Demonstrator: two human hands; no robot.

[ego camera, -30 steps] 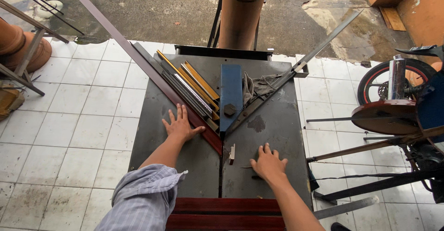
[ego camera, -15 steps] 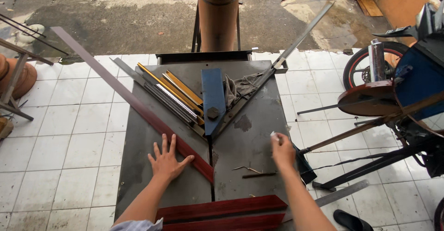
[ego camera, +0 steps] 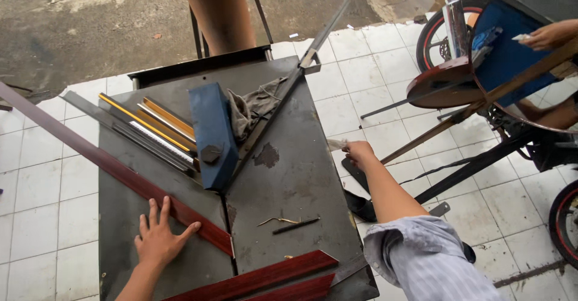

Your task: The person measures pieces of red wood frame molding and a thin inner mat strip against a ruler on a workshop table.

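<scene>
— White floor tiles (ego camera: 42,174) run under a dark metal table (ego camera: 289,174). Where are your hands on it?

— Left hand (ego camera: 158,239) lies flat, fingers (ego camera: 164,207) spread wide, tips touching the long red moulding (ego camera: 120,177) that slants past them. It holds nothing, it only presses. Right hand (ego camera: 360,153) reaches out past the table's right edge, arm straight, fingers pinched on a small pale scrap (ego camera: 337,144); what it is I cannot tell.

— What could go wrong?

— I judge the moulding could slide, since only fingertips bear on it and most of its length hangs off the far-left edge. Its cut end sits just right of my thumb, so a slip could nick me. With my right arm stretched away, my weight leans, and my sleeve (ego camera: 421,253) could sweep the red pieces (ego camera: 265,277) near me off the table.

— And the blue block (ego camera: 212,133)?

— Well beyond my left fingers, beside the gold strips (ego camera: 150,126).
</scene>
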